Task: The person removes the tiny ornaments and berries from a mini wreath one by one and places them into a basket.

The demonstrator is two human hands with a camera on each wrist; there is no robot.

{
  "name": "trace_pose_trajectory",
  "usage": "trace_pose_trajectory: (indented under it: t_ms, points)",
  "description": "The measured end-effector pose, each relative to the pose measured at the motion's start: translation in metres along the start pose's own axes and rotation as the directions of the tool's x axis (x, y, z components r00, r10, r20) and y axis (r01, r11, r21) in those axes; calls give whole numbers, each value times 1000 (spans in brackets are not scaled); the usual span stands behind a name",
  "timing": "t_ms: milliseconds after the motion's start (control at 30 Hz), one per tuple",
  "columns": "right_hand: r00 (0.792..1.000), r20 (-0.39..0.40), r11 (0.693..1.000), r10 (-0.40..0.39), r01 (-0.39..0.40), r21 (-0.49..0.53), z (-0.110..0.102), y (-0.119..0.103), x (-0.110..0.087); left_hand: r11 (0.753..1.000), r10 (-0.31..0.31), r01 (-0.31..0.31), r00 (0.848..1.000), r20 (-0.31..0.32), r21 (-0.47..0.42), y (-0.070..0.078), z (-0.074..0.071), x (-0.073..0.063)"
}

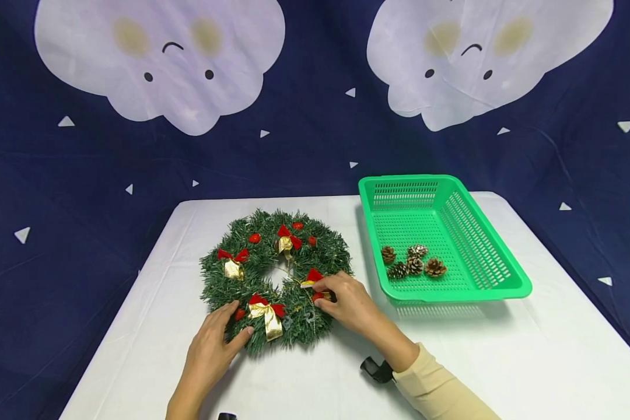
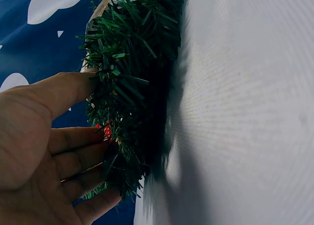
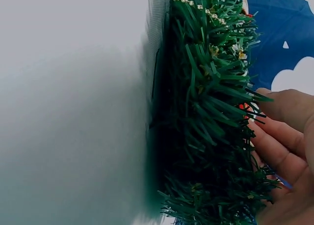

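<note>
Spread left hand [image 1: 210, 347] touches a round green tinsel wreath [image 1: 315, 258] at its near-left edge. Right hand [image 1: 350, 300] pinches a red-and-gold ribbon bow [image 1: 313, 275].

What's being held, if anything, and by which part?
Right hand seems to pinch the rightmost bow; exact spot hidden. Left hand rests on the wreath.

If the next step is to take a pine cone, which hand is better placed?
Probably the right hand: its side of the wreath is nearer the basket, where the pine cones lie. This hand touches a bow, so that comes first. The left hand touches the wreath's left part, farther away.
</note>
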State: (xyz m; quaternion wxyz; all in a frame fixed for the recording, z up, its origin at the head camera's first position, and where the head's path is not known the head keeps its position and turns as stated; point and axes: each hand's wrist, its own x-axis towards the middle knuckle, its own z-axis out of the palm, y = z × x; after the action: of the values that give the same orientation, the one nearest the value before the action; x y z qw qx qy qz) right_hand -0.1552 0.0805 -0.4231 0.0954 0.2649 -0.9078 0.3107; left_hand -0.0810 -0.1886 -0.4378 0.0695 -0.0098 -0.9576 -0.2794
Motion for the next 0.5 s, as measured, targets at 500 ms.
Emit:
trace_pose_trajectory:
  t_ms: [500]
  points:
    - [999, 37, 995, -36, 40, -87, 4, -1, 1, 1000, 3, -3, 1000, -3, -4, -1, 1, 0]
